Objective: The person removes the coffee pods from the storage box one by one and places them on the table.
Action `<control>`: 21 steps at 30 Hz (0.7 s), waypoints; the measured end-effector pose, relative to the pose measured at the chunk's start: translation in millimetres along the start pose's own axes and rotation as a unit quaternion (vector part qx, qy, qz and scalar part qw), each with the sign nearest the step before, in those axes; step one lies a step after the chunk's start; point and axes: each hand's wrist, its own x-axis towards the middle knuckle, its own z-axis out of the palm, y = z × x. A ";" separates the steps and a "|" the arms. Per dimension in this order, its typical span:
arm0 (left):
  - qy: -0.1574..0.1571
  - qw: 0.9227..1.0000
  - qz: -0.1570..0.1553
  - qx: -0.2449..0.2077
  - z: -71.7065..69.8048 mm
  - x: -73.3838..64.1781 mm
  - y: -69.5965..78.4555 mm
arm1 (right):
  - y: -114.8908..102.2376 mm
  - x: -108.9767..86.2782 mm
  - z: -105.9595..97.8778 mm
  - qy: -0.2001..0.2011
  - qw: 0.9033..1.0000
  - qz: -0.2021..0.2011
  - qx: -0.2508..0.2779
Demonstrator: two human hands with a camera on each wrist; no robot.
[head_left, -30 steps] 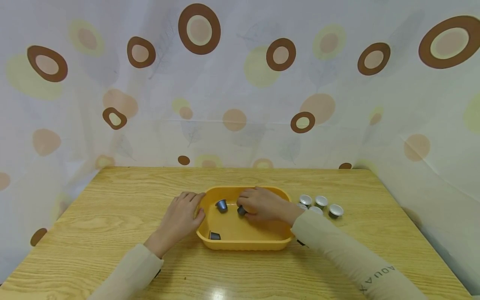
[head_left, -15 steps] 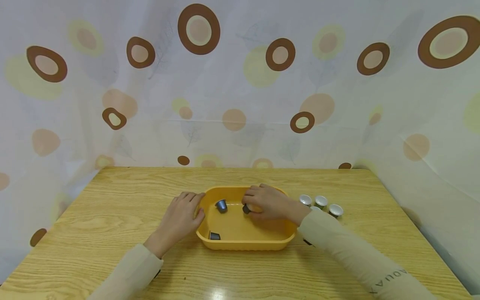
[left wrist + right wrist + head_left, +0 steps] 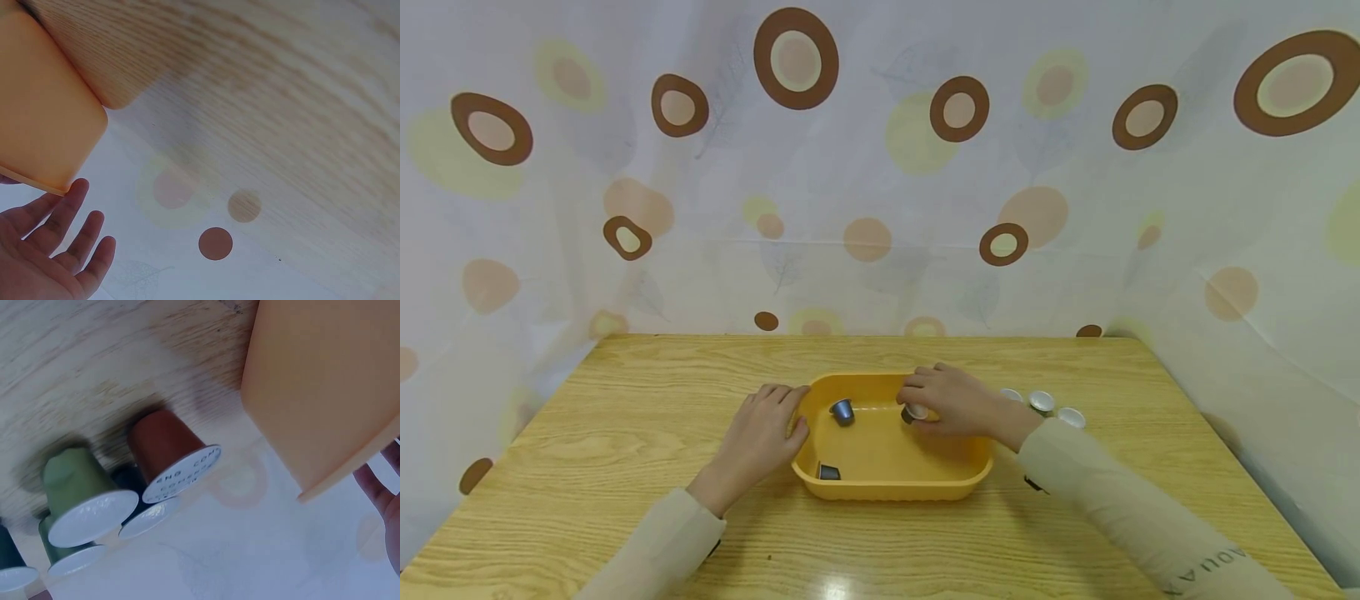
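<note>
Inside a yellow plastic tub, my right hand pinches a dark coffee capsule with its pale lid facing up. A blue capsule lies tilted near the tub's left back. Another dark capsule lies on its side in the front left corner. My left hand rests at the tub's left rim, its fingers fairly straight and a fingertip at the edge. The right wrist view shows part of my right hand beyond the tub wall; the pinched capsule is hidden there.
Right of the tub, several capsules stand lid up on the wooden table, partly behind my right arm. Among them are a brown capsule and an olive green capsule. A patterned curtain hangs behind the table.
My right hand has drawn rightward and slightly back with its capsule, whose pale lid has turned into view. The forearm now covers more of the capsules outside. My left hand has stayed put.
</note>
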 end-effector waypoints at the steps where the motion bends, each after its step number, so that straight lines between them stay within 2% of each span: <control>1: 0.000 1.000 0.000 0.001 0.3 -0.1 -0.2 | 0.5 -1.0 -1.0 -0.002 1.000 0.002 -0.002; 21: -0.002 1.000 0.000 0.004 -0.5 0.1 -0.2 | 16.8 -22.2 -16.8 0.021 0.999 0.024 -0.014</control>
